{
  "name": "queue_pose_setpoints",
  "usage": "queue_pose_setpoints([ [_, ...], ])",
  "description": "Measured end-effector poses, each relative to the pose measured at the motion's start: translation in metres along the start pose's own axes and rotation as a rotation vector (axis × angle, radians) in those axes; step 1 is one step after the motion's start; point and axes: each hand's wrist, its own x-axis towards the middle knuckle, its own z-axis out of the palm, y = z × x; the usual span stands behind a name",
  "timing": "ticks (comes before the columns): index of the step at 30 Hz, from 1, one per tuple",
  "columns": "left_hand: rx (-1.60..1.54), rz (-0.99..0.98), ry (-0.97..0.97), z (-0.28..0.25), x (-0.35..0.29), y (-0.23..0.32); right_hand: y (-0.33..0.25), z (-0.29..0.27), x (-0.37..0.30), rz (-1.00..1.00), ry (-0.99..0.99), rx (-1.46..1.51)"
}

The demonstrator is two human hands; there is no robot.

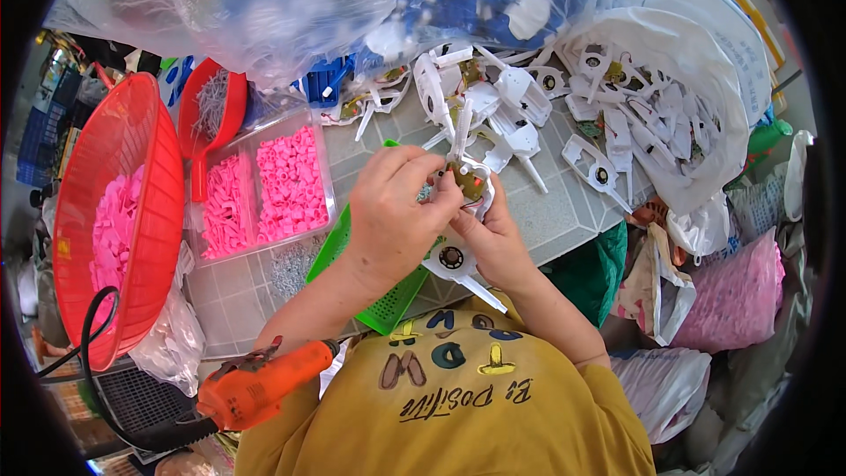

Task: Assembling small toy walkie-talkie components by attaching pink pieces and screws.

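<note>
My right hand (pixel 504 247) grips a white plastic shell (pixel 461 134) above the table's front edge. Inside this shell sits a greenish circuit board (pixel 472 185). Over the board, my left hand (pixel 388 216) pinches with thumb and forefinger; whatever may be between those fingertips is hidden. A round black part in a white casing (pixel 452 258) with a long pointed arm shows just below my hands; I cannot tell whether it belongs to the held shell. Under my left wrist lies a green perforated basket (pixel 398 304). Loose screws (pixel 295 269) are scattered left of it.
Pink pieces fill a clear two-part box (pixel 328 178) at left, near a red scoop (pixel 199 172) of small metal pieces and a red basket (pixel 163 132). An orange power screwdriver (pixel 264 385) is at lower left. White shells (pixel 520 92) lie behind, beside a white sack (pixel 718 62).
</note>
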Motion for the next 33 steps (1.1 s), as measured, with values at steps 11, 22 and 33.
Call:
queue_pose_setpoints([
  [11,-0.144,-0.203,-0.029,0.000,-0.007,-0.007,-0.008,-0.001,-0.003,0.127,0.030,0.143],
  [22,-0.327,-0.424,-0.145,-0.003,-0.011,-0.014,-0.012,-0.009,0.000,0.259,0.035,0.282],
  [33,0.043,0.304,-0.382,-0.018,-0.053,-0.021,-0.017,-0.008,0.018,0.185,0.087,0.372],
])
